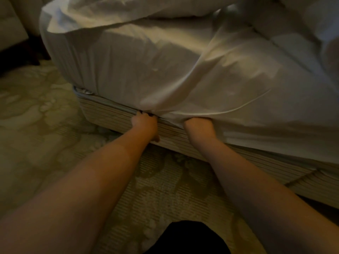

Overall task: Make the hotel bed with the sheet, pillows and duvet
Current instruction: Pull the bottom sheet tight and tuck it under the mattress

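A white sheet (229, 74) hangs over the side of the mattress (113, 66), near the bed's corner. My left hand (145, 123) is at the seam between mattress and striped bed base (113, 116), its fingers pushed into the gap where the sheet's edge bunches. My right hand (199, 126) reaches under the hanging sheet edge, and its fingers are hidden by the fabric. A crumpled white duvet or pillow (113, 13) lies on top of the bed at the back.
Patterned pale carpet (36, 116) covers the floor around the bed corner. A light upholstered piece of furniture (11, 24) stands at the far left. Dark clothing (189, 239) shows at the bottom edge. The room is dim.
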Available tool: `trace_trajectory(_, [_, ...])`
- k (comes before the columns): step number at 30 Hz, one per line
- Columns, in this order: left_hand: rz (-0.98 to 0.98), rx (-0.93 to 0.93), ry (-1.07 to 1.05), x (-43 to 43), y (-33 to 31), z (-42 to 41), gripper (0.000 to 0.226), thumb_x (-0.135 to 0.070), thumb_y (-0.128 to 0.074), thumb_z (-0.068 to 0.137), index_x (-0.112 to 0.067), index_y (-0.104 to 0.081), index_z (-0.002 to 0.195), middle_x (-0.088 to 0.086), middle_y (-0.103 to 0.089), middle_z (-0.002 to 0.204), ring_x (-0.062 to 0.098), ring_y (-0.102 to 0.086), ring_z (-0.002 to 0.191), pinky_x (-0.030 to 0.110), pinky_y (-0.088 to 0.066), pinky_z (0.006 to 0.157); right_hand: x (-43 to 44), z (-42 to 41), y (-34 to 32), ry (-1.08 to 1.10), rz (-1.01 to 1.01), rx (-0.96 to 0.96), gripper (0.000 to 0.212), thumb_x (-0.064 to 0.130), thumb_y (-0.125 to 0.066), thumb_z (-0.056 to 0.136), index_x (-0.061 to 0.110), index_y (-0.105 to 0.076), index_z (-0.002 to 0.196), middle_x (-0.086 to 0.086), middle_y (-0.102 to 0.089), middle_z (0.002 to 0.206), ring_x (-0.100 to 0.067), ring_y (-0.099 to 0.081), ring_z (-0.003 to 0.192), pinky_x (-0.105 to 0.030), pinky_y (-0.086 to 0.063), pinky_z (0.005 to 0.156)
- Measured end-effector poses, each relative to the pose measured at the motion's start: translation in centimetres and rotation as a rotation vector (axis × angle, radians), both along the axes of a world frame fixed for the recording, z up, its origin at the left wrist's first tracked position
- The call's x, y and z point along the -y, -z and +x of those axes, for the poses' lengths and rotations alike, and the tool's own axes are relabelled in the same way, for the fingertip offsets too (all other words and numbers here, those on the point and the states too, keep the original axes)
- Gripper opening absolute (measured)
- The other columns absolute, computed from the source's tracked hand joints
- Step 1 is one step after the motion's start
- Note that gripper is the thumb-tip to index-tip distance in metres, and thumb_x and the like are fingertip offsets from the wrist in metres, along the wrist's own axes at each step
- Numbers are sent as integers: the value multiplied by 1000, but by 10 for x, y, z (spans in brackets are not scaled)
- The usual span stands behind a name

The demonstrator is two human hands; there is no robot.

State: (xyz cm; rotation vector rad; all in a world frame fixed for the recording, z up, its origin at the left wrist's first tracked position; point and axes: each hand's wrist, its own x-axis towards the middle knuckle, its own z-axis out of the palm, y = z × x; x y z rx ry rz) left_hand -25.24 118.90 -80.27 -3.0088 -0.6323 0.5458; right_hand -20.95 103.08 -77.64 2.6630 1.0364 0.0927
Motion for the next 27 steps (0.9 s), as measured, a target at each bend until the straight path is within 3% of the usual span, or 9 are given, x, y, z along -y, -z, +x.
trace_trajectory(3, [-24,35,0,-2,4,-2,99,-61,-69,74,-23,-18,150,14,-19,155,36,-20,140,46,-36,104,6,-6,8,-44,57,34,29,10,-47,93,12,-66,115,-8,-65,115,-29,-61,106,-36,-48,83])
trace_trajectory(5, [-46,75,-17,-2,12,-4,100,-62,-67,75,-25,-14,151,15,-13,156,37,-14,142,47,-34,106,13,-12,19,-82,138,43,26,11,-48,92,14,-63,113,-7,-59,118,-29,-57,109,-36,-45,80])
trace_trajectory(9, [-16,229,-10,0,41,-13,97,-60,-62,80,-26,-5,152,17,0,158,38,0,145,52,-15,116,16,-25,31,-82,264,27,29,12,-55,88,16,-58,117,-6,-58,122,-28,-54,112,-36,-40,79])
trace_trajectory(11, [12,332,13,1,50,-16,87,-54,-61,83,-24,-15,150,20,-8,156,39,-5,145,51,-11,118,15,-29,36,-26,268,-8,32,14,-53,91,17,-51,123,-6,-60,117,-28,-57,105,-32,-35,71])
trace_trajectory(14, [39,506,82,-3,54,-19,62,-43,-61,83,-18,-42,137,21,-38,143,37,-31,136,46,-15,117,14,-31,39,62,201,-15,39,14,-48,95,19,-40,133,-6,-63,111,-30,-62,97,-31,-35,65])
trace_trajectory(16, [52,632,208,-11,55,-22,43,-33,-60,82,-15,-58,122,14,-60,121,30,-52,116,41,-30,109,16,-32,40,126,224,-8,36,15,-45,97,19,-41,133,-8,-66,106,-32,-64,94,-32,-37,64])
trace_trajectory(18, [41,745,313,-19,52,-25,28,-25,-59,81,-16,-68,106,7,-69,97,24,-62,92,35,-44,88,19,-33,41,188,270,23,32,18,-44,98,19,-43,130,-9,-67,101,-33,-65,91,-32,-37,62])
trace_trajectory(21, [22,796,432,-18,47,-29,24,-25,-62,81,-20,-70,103,1,-69,84,20,-63,75,28,-44,65,24,-33,46,224,319,101,25,21,-48,98,20,-49,122,-7,-68,92,-32,-65,83,-31,-36,58])
trace_trajectory(27, [17,870,528,-15,53,-16,30,-23,-60,76,-17,-72,103,2,-71,80,22,-64,72,28,-48,65,24,-27,56,231,402,132,24,22,-48,95,20,-60,115,-5,-69,91,-27,-65,81,-31,-39,57])
